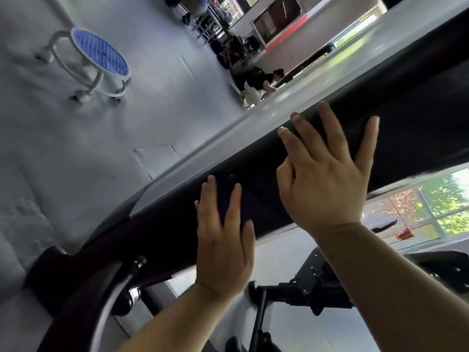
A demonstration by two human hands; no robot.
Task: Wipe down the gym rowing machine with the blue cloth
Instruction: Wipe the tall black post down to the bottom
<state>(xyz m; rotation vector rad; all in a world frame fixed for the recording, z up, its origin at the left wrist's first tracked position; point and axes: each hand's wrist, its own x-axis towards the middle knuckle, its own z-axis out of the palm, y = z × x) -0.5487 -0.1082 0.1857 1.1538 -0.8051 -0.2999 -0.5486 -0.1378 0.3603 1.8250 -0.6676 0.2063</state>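
Pressing the dark rail (418,110), left hand (223,250) and right hand (322,189) lie flat.

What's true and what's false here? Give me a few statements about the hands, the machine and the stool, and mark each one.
1. Both hands rest on the machine. True: the left hand and the right hand lie flat on its dark beam.
2. The stool's seat is red. False: the stool has a blue seat on a white frame.
3. The right hand grips a spray bottle. False: its fingers are spread and hold nothing.
4. Someone is in the background. True: a person in a dark top, low by the floor.
5. Dark blue shows between the left hand's fingers. True: probably the blue cloth.
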